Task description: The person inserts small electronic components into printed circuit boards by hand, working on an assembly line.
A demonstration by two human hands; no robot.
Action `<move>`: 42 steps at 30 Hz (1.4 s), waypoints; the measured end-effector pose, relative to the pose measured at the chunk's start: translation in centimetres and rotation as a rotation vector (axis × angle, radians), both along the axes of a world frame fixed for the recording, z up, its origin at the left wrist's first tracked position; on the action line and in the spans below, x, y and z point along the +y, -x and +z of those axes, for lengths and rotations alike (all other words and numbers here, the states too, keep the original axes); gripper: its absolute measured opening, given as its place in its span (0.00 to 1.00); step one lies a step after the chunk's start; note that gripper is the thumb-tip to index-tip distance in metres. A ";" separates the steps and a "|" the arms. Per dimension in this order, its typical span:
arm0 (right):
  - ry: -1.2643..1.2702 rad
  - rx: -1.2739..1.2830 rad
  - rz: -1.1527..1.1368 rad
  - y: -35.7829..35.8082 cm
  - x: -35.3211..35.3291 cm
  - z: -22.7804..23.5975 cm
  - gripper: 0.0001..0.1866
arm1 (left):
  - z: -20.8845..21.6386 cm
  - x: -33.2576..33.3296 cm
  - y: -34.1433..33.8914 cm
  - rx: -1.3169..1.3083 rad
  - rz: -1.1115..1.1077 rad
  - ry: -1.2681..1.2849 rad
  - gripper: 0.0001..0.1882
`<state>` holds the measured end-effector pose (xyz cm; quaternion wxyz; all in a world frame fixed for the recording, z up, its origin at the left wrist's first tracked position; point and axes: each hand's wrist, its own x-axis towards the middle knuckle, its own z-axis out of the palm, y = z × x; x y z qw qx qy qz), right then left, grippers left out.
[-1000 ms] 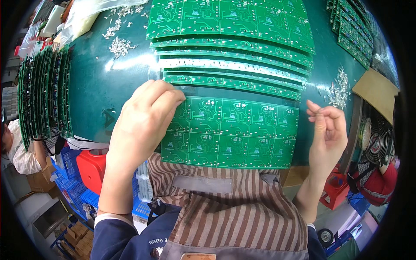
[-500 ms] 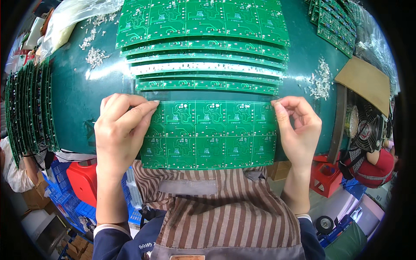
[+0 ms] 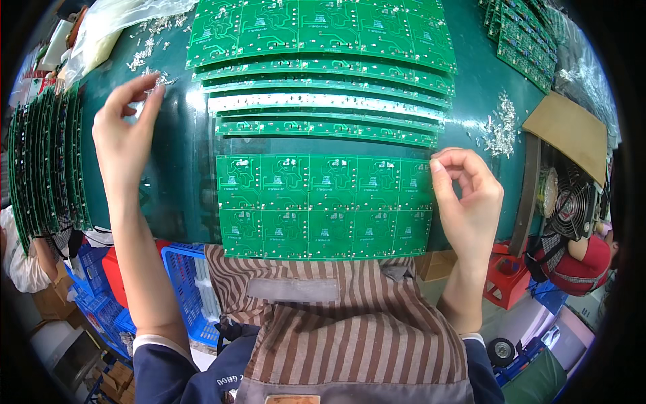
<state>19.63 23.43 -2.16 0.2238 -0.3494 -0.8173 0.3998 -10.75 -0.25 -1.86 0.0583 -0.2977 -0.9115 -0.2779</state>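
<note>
A green circuit board panel (image 3: 323,209), divided into several small repeated sections, lies flat at the table's near edge in front of me. My right hand (image 3: 469,195) has thumb and index finger closed at the panel's upper right corner. My left hand (image 3: 128,128) is off the panel, over a pile of tiny pale components (image 3: 167,79) on the left of the table. Its thumb and fingertips come close together there; whatever they hold is too small to make out. Beyond the panel stand several overlapping green circuit boards (image 3: 323,34), leaning in a row.
Another pile of tiny pale components (image 3: 500,128) lies at right. Upright boards (image 3: 47,168) line the far left, and more boards (image 3: 526,47) lie at the upper right. A brown board (image 3: 568,131) and a black fan (image 3: 572,202) sit at right. Red stools (image 3: 506,276) stand below.
My left hand has left the panel's upper left corner and moved up and left to the component pile. My right hand stays at the upper right corner.
</note>
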 end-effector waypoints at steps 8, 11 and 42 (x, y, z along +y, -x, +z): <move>0.007 -0.004 -0.030 0.0 -0.1 0.0 0.03 | -1.1 1.1 2.2 0.002 0.086 0.102 0.14; -0.002 -0.014 -0.019 0.1 -0.1 0.2 0.03 | -1.2 1.0 2.0 0.053 0.033 0.046 0.11; -0.171 0.026 -0.049 0.1 -1.0 -1.1 0.05 | -0.7 -1.4 -2.7 0.184 0.013 -0.005 0.07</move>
